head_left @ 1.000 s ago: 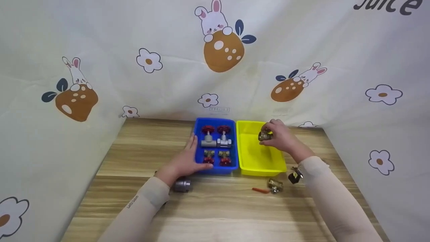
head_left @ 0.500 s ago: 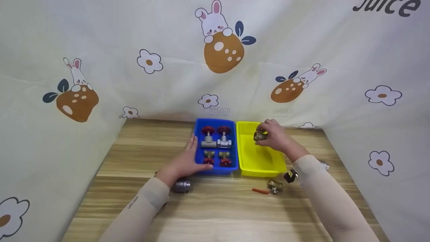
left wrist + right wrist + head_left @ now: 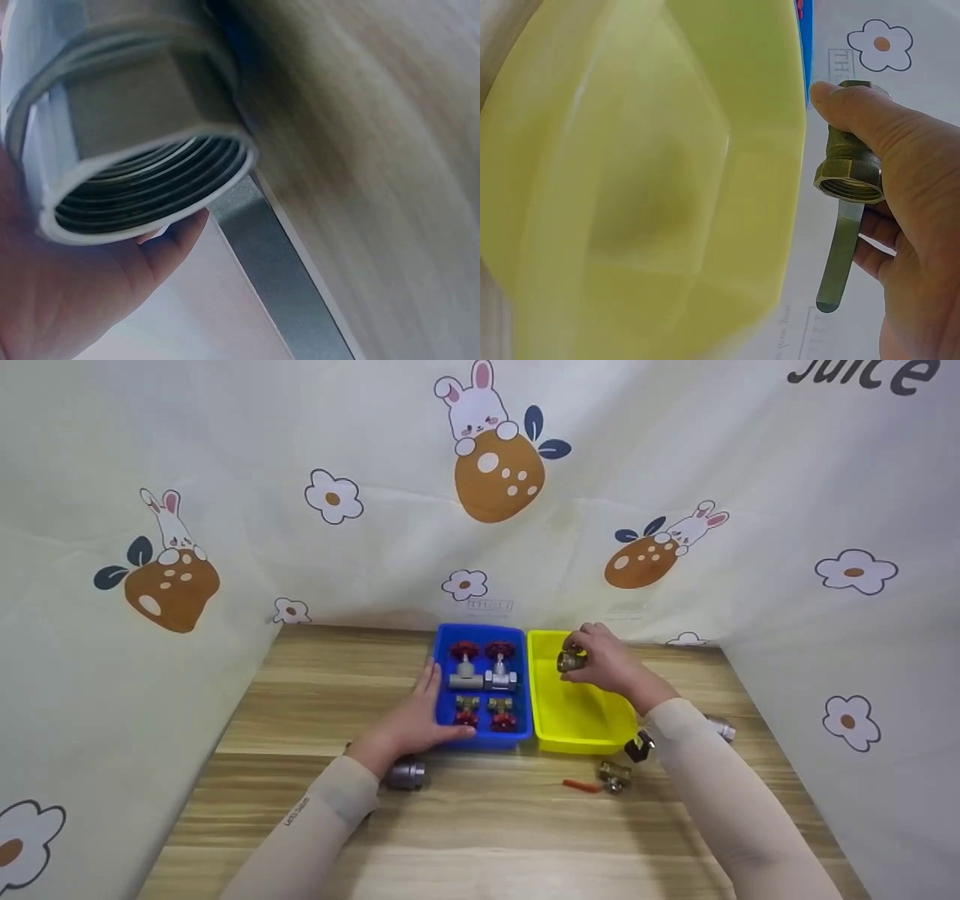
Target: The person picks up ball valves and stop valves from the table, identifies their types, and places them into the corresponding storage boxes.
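Note:
My right hand (image 3: 611,658) pinches a brass ball valve (image 3: 851,161) between thumb and fingers, over the back part of the yellow bin (image 3: 547,744). In the right wrist view the valve's threaded end faces the camera and its flat lever hangs downward. My left hand (image 3: 409,720) rests against the blue bin (image 3: 487,739), fingers straight along the left wall and thumb over the front rim. Inside that bin lie several valves with red handwheels (image 3: 500,649). A large grey metal valve (image 3: 142,112) sits close beside the left wrist, partly hidden by the forearm in the head view.
On the wooden table (image 3: 487,840), a brass ball valve with an orange lever (image 3: 615,772) lies in front of the yellow bin. A silver fitting (image 3: 721,727) shows past the right sleeve. A pale printed curtain (image 3: 390,555) stands right behind both bins.
My right hand has moved left over the yellow bin, carrying the brass ball valve. The left hand stays in place on the blue bin.

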The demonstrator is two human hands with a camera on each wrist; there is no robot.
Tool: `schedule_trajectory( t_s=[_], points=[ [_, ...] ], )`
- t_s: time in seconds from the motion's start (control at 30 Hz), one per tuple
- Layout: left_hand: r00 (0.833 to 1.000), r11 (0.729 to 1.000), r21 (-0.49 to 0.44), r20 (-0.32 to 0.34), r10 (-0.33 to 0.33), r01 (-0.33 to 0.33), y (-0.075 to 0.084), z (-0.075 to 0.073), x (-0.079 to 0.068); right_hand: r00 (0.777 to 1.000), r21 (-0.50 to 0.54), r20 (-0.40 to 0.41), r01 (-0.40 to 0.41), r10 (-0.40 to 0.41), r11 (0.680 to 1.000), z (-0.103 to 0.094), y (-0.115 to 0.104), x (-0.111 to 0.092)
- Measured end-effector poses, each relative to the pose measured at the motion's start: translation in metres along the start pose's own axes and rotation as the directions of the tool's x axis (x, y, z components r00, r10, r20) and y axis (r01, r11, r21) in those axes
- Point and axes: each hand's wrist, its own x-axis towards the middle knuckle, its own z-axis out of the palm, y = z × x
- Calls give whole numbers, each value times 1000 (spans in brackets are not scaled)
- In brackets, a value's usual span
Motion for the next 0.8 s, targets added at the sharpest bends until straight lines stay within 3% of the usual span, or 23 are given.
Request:
schedule_trajectory(
  t_s=[0.17, 0.53, 0.8],
  points=[
    [1000, 999, 11, -2, 31, -31, 2, -1, -1, 1000, -10, 16, 6, -6, 1000, 4, -1, 7],
    [1000, 1000, 15, -4, 17, -17, 1, 0, -1, 996, -13, 68, -59, 60, 998, 7, -4, 22],
    [1000, 999, 41, -6, 0, 1, 0, 0, -1, 998, 10, 43, -56, 55, 998, 10, -1, 32]
  ],
)
